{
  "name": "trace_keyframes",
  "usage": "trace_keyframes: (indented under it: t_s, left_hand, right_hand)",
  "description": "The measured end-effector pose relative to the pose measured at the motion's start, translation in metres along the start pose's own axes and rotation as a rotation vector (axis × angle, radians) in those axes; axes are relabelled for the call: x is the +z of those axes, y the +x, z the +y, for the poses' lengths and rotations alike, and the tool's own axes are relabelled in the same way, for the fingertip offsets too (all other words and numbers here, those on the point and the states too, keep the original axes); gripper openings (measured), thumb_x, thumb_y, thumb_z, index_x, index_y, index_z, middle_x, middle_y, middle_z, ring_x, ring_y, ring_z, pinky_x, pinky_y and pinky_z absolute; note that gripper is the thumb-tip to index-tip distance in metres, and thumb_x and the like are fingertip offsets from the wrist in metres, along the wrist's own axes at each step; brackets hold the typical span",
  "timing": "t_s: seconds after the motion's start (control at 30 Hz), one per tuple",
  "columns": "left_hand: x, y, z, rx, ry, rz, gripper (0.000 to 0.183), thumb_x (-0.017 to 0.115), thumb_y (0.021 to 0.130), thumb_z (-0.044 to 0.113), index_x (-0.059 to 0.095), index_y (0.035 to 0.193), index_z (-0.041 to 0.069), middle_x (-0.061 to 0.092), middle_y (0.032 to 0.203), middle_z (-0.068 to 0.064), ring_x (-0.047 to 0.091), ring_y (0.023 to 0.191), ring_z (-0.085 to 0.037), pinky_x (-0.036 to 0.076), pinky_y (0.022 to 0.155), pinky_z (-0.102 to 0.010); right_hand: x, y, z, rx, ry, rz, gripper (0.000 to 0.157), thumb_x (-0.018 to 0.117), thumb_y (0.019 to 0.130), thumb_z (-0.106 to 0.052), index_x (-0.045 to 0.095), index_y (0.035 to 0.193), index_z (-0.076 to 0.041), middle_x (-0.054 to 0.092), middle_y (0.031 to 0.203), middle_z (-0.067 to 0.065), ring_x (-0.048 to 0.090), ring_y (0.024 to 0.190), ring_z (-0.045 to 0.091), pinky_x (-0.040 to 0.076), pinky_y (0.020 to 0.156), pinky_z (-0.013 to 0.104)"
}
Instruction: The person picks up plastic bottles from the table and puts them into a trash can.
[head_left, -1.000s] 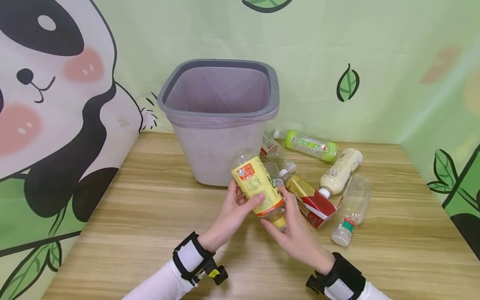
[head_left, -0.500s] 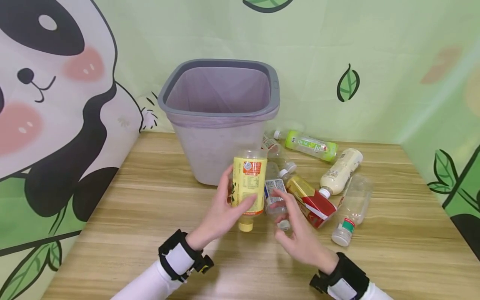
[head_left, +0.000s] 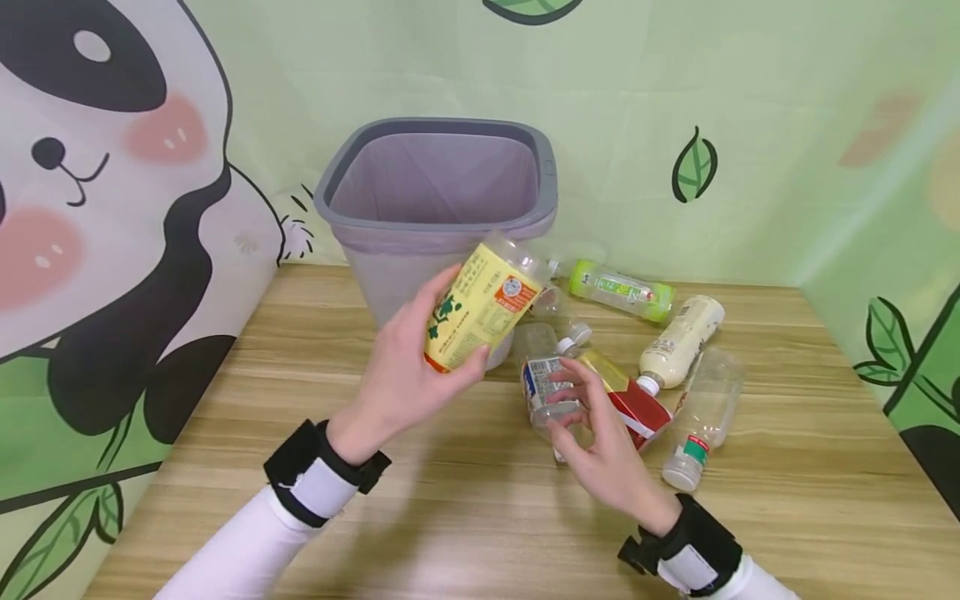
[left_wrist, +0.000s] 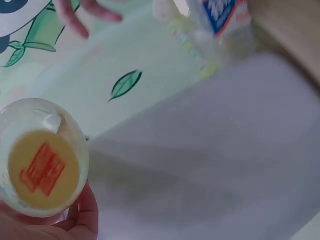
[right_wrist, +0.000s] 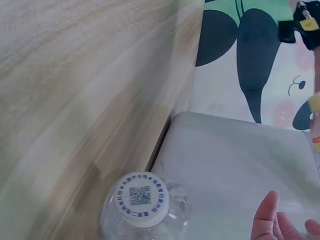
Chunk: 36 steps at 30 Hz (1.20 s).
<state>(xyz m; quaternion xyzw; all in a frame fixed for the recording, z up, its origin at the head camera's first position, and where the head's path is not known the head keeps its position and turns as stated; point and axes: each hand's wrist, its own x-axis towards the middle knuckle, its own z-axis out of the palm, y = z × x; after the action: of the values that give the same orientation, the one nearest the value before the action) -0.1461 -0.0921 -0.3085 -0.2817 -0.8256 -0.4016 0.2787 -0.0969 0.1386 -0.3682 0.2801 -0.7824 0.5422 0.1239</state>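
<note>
Left hand (head_left: 408, 354) has the yellow bottle (head_left: 480, 312), thumb one side, fingers round the other; I read that as the natural grip on a smooth round wall. Bottle's tilted, clear base up and right, in front of the bin (head_left: 435, 227); can't tell if they touch. Its yellow cap (left_wrist: 45, 170), marked red, faces the left wrist cam. Right hand (head_left: 603, 446) holds nothing: fingers loosely bent and parted, by the clear bottle (head_left: 545, 383). Right wrist view shows me fingertips apart from the white cap (right_wrist: 140, 197). Other bottles lie sideways on the table (head_left: 262, 392) at odd angles; round sides probably let them settle anyhow. Materials: thin glossy plastic mostly; cream bottle (head_left: 682, 342) looks opaque, green bottle (head_left: 621, 290) bright-labelled, red box (head_left: 641, 410) flat-sided, likely card. Bin tapers; wrinkled liner (head_left: 442, 243) shows below the grey rim, presumably clamped by it.
</note>
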Motion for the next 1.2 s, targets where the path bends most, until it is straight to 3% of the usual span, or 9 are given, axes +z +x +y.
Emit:
trace_keyframes:
  t_s: [0.23, 0.4, 0.6, 0.7, 0.87, 1.03, 1.2]
  left_hand:
    - [-0.026, 0.036, 0.015, 0.116, -0.047, 0.051, 0.075, 0.069, 0.075, 0.027, 0.039, 0.140, 0.004, 0.063, 0.111, -0.012, 0.060, 0.080, -0.018, 0.052, 0.060, -0.032]
    - [-0.042, 0.067, 0.019, 0.153, -0.026, 0.088, 0.073, 0.070, 0.076, 0.026, 0.041, 0.139, 0.002, 0.063, 0.111, -0.011, 0.059, 0.078, -0.019, 0.051, 0.058, -0.031]
    - [-0.054, 0.101, 0.017, 0.123, 0.094, 0.089, 0.072, 0.069, 0.079, 0.031, 0.040, 0.140, 0.004, 0.062, 0.112, -0.012, 0.057, 0.083, -0.019, 0.048, 0.062, -0.030]
    - [-0.055, 0.117, 0.014, 0.096, 0.155, 0.071, 0.072, 0.067, 0.082, 0.034, 0.039, 0.141, 0.005, 0.058, 0.117, -0.012, 0.055, 0.090, -0.019, 0.048, 0.068, -0.032]
    - [-0.056, 0.138, 0.005, 0.025, 0.240, 0.002, 0.073, 0.064, 0.085, 0.038, 0.034, 0.144, 0.009, 0.050, 0.128, -0.010, 0.052, 0.098, -0.019, 0.048, 0.074, -0.033]
    - [-0.054, 0.153, -0.008, -0.113, 0.351, -0.055, 0.073, 0.059, 0.089, 0.038, 0.026, 0.148, 0.012, 0.041, 0.133, -0.013, 0.052, 0.092, -0.024, 0.048, 0.072, -0.037]
    - [-0.051, 0.161, -0.023, -0.272, 0.456, -0.101, 0.071, 0.049, 0.094, 0.036, 0.015, 0.151, 0.013, 0.023, 0.141, -0.017, 0.053, 0.087, -0.034, 0.051, 0.072, -0.044]
  right_hand:
    - [0.000, 0.004, -0.001, -0.003, -0.009, 0.008, 0.062, 0.055, 0.080, 0.017, 0.033, 0.137, 0.005, 0.051, 0.123, 0.019, 0.055, 0.101, 0.028, 0.053, 0.073, 0.033]
    - [-0.001, 0.006, 0.013, 0.013, -0.008, -0.002, 0.063, 0.055, 0.082, 0.014, 0.034, 0.139, -0.002, 0.051, 0.125, 0.014, 0.055, 0.103, 0.029, 0.053, 0.076, 0.032]
    - [-0.006, 0.017, 0.017, 0.144, 0.191, 0.015, 0.055, 0.050, 0.088, 0.011, 0.035, 0.138, -0.004, 0.050, 0.124, 0.019, 0.054, 0.104, 0.039, 0.052, 0.080, 0.025]
    - [-0.007, 0.025, 0.012, 0.222, 0.301, 0.039, 0.049, 0.047, 0.090, 0.009, 0.036, 0.137, -0.001, 0.050, 0.124, 0.023, 0.053, 0.106, 0.041, 0.052, 0.081, 0.025]
    - [-0.006, 0.031, 0.006, 0.273, 0.370, 0.062, 0.048, 0.044, 0.090, 0.007, 0.036, 0.136, 0.000, 0.050, 0.125, 0.024, 0.055, 0.106, 0.035, 0.052, 0.081, 0.025]
    - [-0.004, 0.031, 0.004, 0.264, 0.375, 0.065, 0.048, 0.045, 0.089, 0.009, 0.036, 0.136, 0.000, 0.050, 0.124, 0.023, 0.055, 0.107, 0.035, 0.052, 0.081, 0.025]
    - [-0.004, 0.030, 0.003, 0.258, 0.371, 0.055, 0.048, 0.046, 0.088, 0.010, 0.036, 0.135, -0.001, 0.051, 0.123, 0.018, 0.053, 0.107, 0.038, 0.052, 0.081, 0.025]
